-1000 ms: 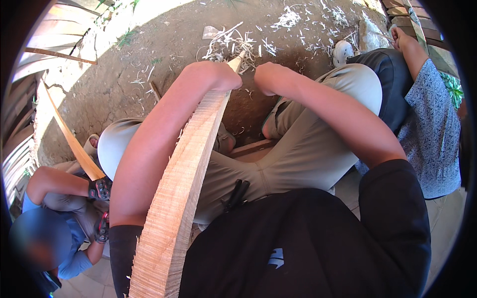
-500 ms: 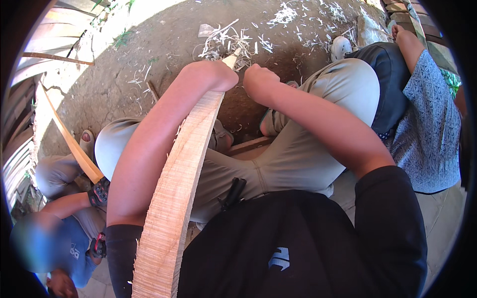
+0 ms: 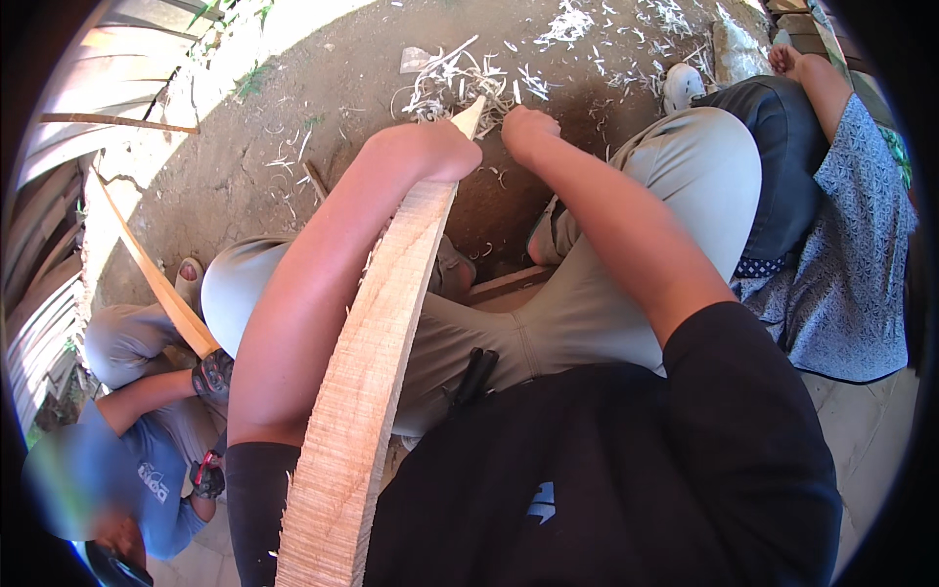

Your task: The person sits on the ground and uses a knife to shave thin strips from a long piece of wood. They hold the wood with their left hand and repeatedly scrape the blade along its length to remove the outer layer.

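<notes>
A long pale board [image 3: 367, 342] with a rough-sawn face runs from the bottom edge, between my left arm and my chest, up to a narrow pointed tip. My left hand [image 3: 445, 153] is closed round it just below the tip; its fingers are mostly hidden behind the wrist and back of the hand. Just right of the tip is my right hand [image 3: 529, 131], closed in a fist and apart from the left. Whatever it grips is hidden. Curled wood shavings [image 3: 460, 80] lie on the ground beyond the tip.
At left, a person in a blue shirt [image 3: 161, 479] and dark gloves holds another long tapered wooden piece [image 3: 161, 284]. To the right sits someone in a patterned grey garment [image 3: 851, 245]. More shavings [image 3: 567, 24] are scattered over the dirt ground [image 3: 342, 68].
My right hand has moved forward, away from my body, alongside the board's tip. My left hand keeps its hold on the board. The whole view has shifted slightly.
</notes>
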### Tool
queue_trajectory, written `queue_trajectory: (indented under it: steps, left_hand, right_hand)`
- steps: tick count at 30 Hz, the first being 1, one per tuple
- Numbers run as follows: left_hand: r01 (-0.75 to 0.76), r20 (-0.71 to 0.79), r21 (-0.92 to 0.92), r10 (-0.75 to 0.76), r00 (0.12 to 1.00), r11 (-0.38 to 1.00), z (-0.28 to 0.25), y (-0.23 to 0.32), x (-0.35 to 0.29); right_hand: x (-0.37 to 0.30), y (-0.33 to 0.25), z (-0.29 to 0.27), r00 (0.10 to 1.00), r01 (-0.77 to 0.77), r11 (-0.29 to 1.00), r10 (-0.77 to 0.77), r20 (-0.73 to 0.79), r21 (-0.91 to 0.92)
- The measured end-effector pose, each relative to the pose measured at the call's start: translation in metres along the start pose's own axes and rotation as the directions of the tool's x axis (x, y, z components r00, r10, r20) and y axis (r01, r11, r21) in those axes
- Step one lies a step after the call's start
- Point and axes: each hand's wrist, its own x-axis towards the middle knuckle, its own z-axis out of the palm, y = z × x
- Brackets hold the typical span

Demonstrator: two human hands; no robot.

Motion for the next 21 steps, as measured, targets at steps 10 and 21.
queue_trajectory:
  steps: [10,21]
  left_hand:
    - [0.018,0.036,-0.01,-0.018,0.999,1.0,0.0,-0.013,-0.004]
    - [0.01,0.034,0.025,-0.011,0.999,1.0,-0.007,-0.006,-0.014]
  right_hand:
    - [-0.054,-0.02,-0.051,0.955,0.216,0.955,-0.164,0.245,-0.201]
    - [-0.069,-0.019,-0.055,0.901,0.331,0.879,-0.188,0.39,-0.342]
